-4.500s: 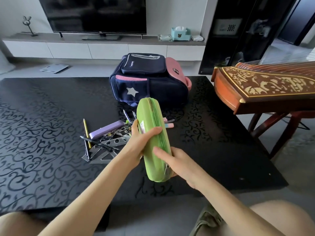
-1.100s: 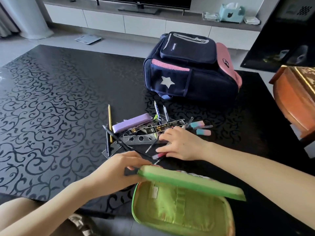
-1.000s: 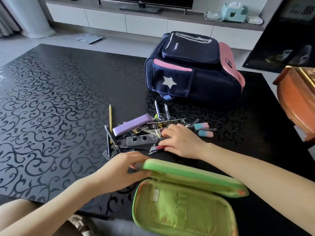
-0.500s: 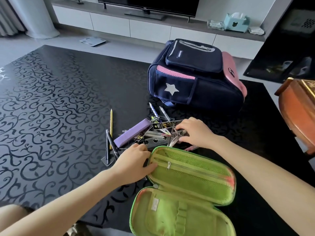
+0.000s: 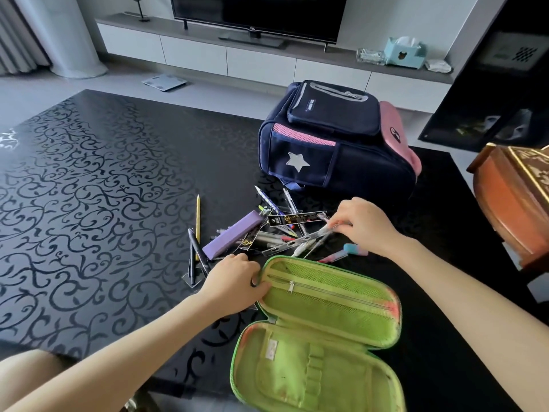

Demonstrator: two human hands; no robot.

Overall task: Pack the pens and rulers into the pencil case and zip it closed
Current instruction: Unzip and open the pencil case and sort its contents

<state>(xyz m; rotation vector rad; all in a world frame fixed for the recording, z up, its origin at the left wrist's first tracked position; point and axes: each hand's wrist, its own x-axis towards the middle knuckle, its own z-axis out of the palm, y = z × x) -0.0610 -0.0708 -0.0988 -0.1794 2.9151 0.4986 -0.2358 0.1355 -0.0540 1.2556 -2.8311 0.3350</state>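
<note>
The green pencil case (image 5: 320, 337) lies unzipped and spread flat at the near edge of the black table (image 5: 89, 188). My left hand (image 5: 234, 281) grips the rim of its far half at the left end. Just beyond it lies a heap of pens and clear rulers (image 5: 279, 236), with a purple box (image 5: 233, 238) and a yellow pencil (image 5: 198, 221) on the left. My right hand (image 5: 361, 224) pinches several clear pens at the heap's right side. A pink and blue eraser pen (image 5: 353, 248) lies under that wrist.
A navy and pink backpack (image 5: 335, 144) stands just behind the heap. A wooden zither (image 5: 514, 203) juts in at the right edge. A TV cabinet (image 5: 267, 55) runs along the far wall.
The case was held shut, then laid down and opened; its lid has swung fully flat. My right hand moved from the heap's middle to its right side and gathered pens.
</note>
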